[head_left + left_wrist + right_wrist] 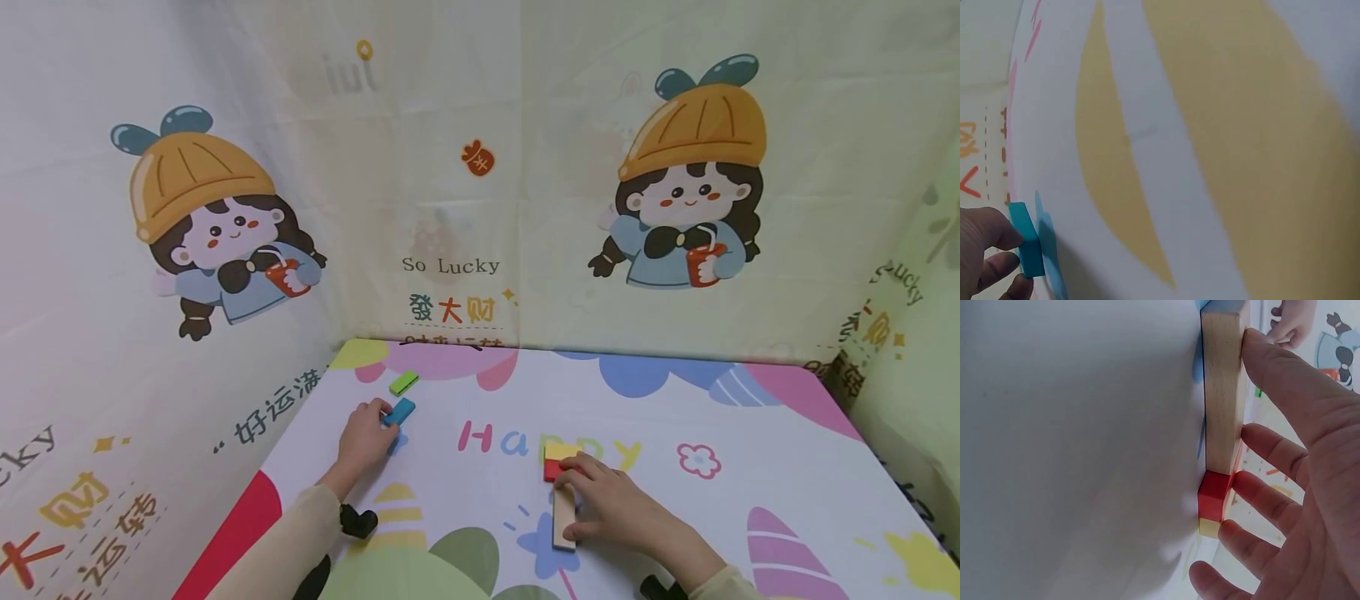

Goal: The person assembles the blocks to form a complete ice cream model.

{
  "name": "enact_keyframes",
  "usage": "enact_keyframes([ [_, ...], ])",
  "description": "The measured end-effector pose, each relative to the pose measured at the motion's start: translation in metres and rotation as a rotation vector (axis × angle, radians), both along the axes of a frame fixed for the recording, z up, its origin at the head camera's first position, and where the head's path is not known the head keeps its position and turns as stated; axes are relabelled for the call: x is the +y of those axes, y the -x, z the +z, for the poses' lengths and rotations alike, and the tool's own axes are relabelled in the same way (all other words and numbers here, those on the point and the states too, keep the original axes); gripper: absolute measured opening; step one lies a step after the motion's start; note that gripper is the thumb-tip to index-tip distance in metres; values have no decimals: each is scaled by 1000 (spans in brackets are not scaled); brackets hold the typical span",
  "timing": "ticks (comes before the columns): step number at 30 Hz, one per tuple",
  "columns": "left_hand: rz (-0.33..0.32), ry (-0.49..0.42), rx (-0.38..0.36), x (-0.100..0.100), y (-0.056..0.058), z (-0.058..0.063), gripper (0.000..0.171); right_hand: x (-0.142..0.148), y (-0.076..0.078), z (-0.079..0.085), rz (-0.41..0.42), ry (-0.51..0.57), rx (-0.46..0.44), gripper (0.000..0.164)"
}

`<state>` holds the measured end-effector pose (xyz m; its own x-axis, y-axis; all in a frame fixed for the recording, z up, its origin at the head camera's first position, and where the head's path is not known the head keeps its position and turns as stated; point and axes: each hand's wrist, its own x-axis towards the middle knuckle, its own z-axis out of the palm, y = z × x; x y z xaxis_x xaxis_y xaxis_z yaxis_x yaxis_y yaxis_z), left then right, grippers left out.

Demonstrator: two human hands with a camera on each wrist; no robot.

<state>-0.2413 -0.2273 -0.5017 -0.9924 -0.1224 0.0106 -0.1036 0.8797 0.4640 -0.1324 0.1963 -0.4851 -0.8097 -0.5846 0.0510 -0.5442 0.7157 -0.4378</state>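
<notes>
While left fingers (999, 230) pinch a blue block (1032, 253), right fingers (1272, 503) apparently touch wood (1221, 394).

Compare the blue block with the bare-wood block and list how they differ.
Colour: the blue block is blue; the bare-wood block is pale tan.
Pose: in the head view, the blue block slants, while the bare-wood block points nearly straight away.
Contact: the left hand pinches the blue block; the right hand touches the bare-wood block with its fingertips.
Shared: both are oblong.
</notes>
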Motion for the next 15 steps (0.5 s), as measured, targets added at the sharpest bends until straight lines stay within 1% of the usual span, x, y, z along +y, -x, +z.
enact_keyframes([
  [6, -48, 19, 5, 16, 0, 1, 32, -2, 0, 0, 2, -2, -8, 54],
  [11, -86, 0, 35, 32, 0, 4, 29, -2, 0, 0, 1, -9, -4, 55],
  [15, -119, 0, 37, 45, 2, 4, 27, -1, 0, 0, 3, -5, 0, 55],
])
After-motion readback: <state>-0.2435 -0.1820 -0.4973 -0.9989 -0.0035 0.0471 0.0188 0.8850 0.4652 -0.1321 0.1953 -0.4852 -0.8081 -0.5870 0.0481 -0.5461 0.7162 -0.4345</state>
